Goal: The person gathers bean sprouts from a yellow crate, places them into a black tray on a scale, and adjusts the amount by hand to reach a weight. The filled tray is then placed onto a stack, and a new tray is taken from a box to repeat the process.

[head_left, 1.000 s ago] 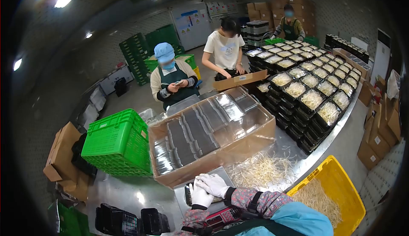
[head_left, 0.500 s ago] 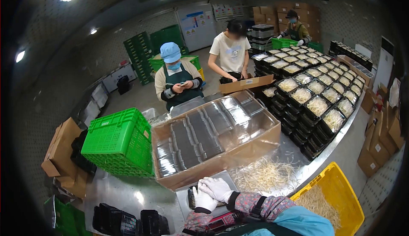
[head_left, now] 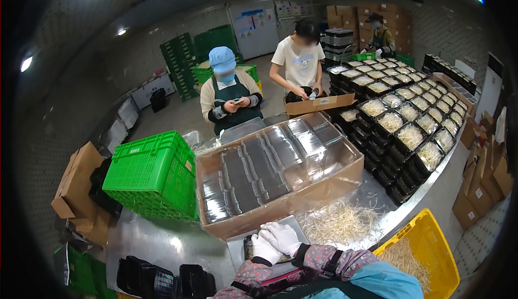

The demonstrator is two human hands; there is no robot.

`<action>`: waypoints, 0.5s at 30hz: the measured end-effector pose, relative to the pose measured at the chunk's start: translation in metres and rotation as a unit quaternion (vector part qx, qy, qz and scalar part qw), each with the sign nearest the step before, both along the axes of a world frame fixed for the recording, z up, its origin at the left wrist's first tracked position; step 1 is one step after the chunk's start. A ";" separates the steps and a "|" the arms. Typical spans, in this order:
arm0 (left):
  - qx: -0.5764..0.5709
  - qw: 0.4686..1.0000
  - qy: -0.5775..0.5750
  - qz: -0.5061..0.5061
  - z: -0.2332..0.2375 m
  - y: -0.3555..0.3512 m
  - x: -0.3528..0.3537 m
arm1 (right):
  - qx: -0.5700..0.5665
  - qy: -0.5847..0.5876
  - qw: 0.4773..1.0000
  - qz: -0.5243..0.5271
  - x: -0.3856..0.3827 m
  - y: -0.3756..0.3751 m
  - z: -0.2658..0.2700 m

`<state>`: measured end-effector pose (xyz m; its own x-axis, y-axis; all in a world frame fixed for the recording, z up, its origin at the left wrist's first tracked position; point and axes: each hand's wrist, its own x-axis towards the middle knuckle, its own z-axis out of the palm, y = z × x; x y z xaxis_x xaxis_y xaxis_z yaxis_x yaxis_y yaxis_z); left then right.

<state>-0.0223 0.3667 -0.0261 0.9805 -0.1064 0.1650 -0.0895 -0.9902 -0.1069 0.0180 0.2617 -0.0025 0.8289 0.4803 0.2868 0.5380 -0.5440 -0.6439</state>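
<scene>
My left hand (head_left: 265,249), in a white glove, lies over a black plastic tray (head_left: 249,248) with its fingers bent round it. My right hand (head_left: 283,238), also white-gloved, overlaps the left one and rests on the same tray. Both hands are closed about the tray and hide most of its contents. Beneath it is the metal platform of a scale (head_left: 236,249); my right forearm partly covers the red-lit display (head_left: 283,280). A loose heap of bean sprouts (head_left: 340,224) lies on the steel table to the right.
A carton of clear lids (head_left: 237,221) stands just ahead. A green crate (head_left: 145,164) and black trays (head_left: 143,277) are left; a yellow bin (head_left: 440,245) of sprouts is right. Filled trays (head_left: 410,135) are stacked beyond. Two people stand across the table, another farther back.
The view has shifted slightly. My hands stay together on the tray, with small changes in finger position. At the back, the far person has lowered the green crate a little.
</scene>
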 end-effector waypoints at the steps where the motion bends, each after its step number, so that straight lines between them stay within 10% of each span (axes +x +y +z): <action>1: 0.004 0.999 -0.035 -0.010 -0.009 0.003 0.006 | 0.007 -0.002 1.000 -0.003 0.000 0.000 0.001; 15: -0.091 0.995 -0.027 -0.029 0.026 0.001 -0.001 | 0.024 -0.067 0.997 -0.031 -0.002 0.003 -0.006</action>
